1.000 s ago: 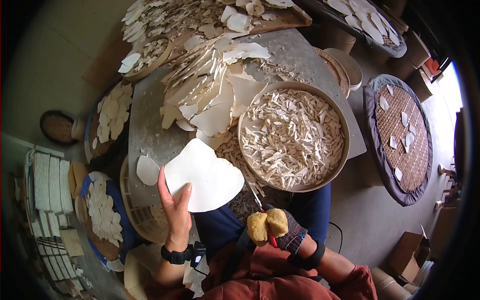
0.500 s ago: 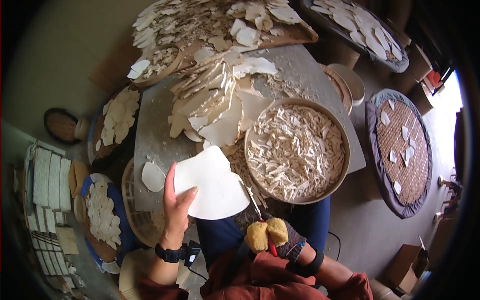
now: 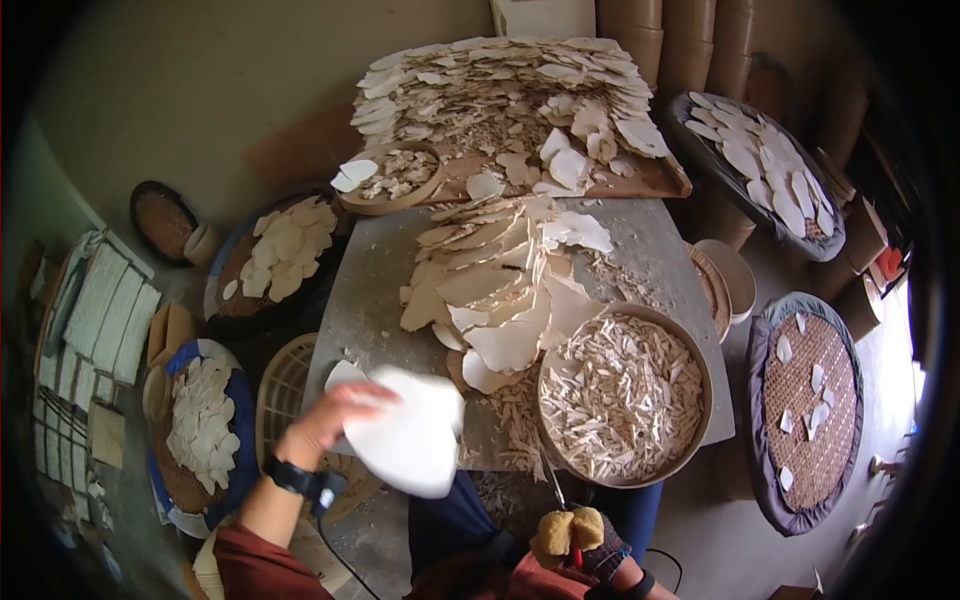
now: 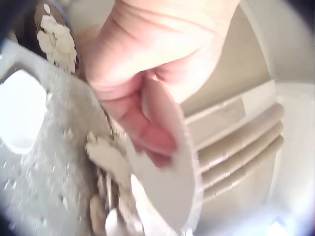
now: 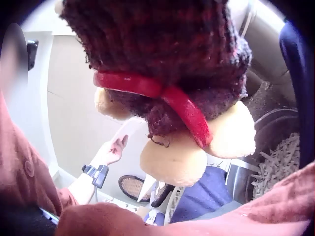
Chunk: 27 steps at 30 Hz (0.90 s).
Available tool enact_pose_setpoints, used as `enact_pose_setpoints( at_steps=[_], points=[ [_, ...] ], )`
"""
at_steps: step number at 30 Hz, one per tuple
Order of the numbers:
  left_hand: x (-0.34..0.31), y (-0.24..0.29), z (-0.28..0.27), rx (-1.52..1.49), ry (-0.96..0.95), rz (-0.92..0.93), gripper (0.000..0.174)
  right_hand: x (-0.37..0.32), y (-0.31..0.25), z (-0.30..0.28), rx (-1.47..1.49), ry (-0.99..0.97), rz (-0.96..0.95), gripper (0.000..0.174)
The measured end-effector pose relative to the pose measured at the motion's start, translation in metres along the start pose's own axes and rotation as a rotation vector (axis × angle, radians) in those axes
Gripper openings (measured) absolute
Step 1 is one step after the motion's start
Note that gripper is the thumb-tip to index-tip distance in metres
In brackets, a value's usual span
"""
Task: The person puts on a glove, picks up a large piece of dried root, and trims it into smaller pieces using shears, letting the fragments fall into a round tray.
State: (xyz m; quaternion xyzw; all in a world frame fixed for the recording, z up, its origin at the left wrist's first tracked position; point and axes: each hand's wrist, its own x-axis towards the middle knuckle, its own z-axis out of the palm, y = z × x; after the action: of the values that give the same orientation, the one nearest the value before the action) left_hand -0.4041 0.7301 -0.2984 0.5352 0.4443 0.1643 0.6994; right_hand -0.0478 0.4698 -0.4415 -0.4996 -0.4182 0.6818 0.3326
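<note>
My bare left hand [image 3: 330,412] pinches a flat white sheet [image 3: 410,435] with an irregular outline, blurred in the head view. In the left wrist view the sheet [image 4: 172,191] appears nearly edge-on, the fingers of the left hand [image 4: 152,54] curled against its face. A smaller white piece [image 3: 345,374] lies on the grey table just behind. My gloved right hand [image 3: 603,555] grips red-handled scissors [image 3: 577,558] low at the table's front edge, blades pointing forward, apart from the sheet. Yellow sponge padding [image 5: 173,160] wraps the handles in the right wrist view.
A round tray [image 3: 706,400] of white trimmings stands right of a leaning stack of rough sheets [image 3: 490,285] on the table [image 3: 370,270]. Behind is a wooden board [image 3: 640,185] heaped with pieces. Woven trays [image 3: 850,400] stand on both sides, beside a slatted basket [image 3: 280,385].
My left hand has swung left, carrying the sheet away from the scissors, whose blades were at its right edge. The head view has tilted up, showing more of the back.
</note>
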Motion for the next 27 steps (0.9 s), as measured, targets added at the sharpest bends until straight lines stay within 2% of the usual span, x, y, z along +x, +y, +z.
enact_pose_setpoints(
  at_steps=[2, 4, 6, 8, 9, 10, 11, 12, 14, 16, 17, 18, 21, 22, 23, 25, 27],
  points=[
    [0.01, 0.01, -0.052, -0.362, 0.49, 0.38, 0.038, 0.003, 0.002, 0.0, -0.069, 0.017, -0.115, 0.028],
    [0.022, 0.025, -0.073, -0.514, 0.827, 0.742, 0.032, 0.003, -0.008, -0.001, -0.171, 0.001, -0.218, 0.035],
    [0.033, 0.032, -0.048, -0.546, 0.757, 0.633, 0.032, 0.005, -0.012, 0.006, -0.036, 0.003, -0.211, 0.04],
    [0.057, 0.011, -0.023, -0.349, 0.323, 0.448, 0.031, 0.01, -0.004, 0.009, -0.01, 0.006, -0.166, 0.037],
    [0.069, -0.004, 0.005, -0.408, 0.175, 0.37, 0.029, 0.013, 0.007, 0.008, 0.001, -0.005, -0.118, 0.035],
    [0.085, -0.021, 0.029, -0.491, 0.095, 0.16, 0.028, 0.016, 0.017, 0.006, 0.011, -0.015, -0.07, 0.034],
    [0.091, -0.02, 0.062, -0.6, 0.063, 0.039, 0.025, 0.017, 0.017, 0.007, -0.107, -0.039, -0.117, 0.032],
    [0.102, -0.031, 0.085, -0.607, 0.021, -0.036, 0.028, 0.015, 0.017, 0.008, -0.224, -0.06, -0.165, 0.03],
    [0.126, -0.042, 0.119, -0.819, -0.097, -0.046, 0.026, 0.019, 0.005, 0.016, -0.302, -0.062, -0.058, 0.016],
    [0.151, -0.052, 0.134, -0.888, -0.023, 0.052, 0.021, 0.014, -0.018, 0.031, -0.379, -0.033, 0.057, 0.021],
    [0.155, -0.051, 0.141, -0.923, 0.005, 0.092, 0.02, 0.009, -0.081, 0.041, -0.553, -0.138, 0.249, 0.018],
    [0.152, -0.053, 0.143, -0.974, 0.0, 0.107, 0.015, 0.005, -0.067, 0.036, -0.356, -0.132, 0.177, 0.016],
    [0.111, -0.051, 0.134, -0.842, 0.013, 0.062, 0.015, -0.002, 0.025, 0.012, 0.257, -0.061, -0.05, 0.023],
    [0.093, -0.059, 0.13, -0.768, -0.004, 0.027, 0.015, 0.002, 0.027, 0.015, 1.025, -0.11, 0.087, 0.019],
    [0.073, -0.059, 0.128, -0.706, -0.006, -0.032, 0.015, 0.001, 0.025, 0.014, 0.447, -0.006, 0.027, 0.018],
    [0.04, -0.058, 0.133, -0.565, 0.053, -0.064, 0.017, 0.0, 0.03, 0.015, 0.051, 0.113, -0.007, 0.023],
    [0.02, -0.07, 0.135, -0.358, 0.171, -0.035, 0.021, -0.004, 0.021, 0.016, 0.128, 0.125, -0.032, 0.031]
  ],
)
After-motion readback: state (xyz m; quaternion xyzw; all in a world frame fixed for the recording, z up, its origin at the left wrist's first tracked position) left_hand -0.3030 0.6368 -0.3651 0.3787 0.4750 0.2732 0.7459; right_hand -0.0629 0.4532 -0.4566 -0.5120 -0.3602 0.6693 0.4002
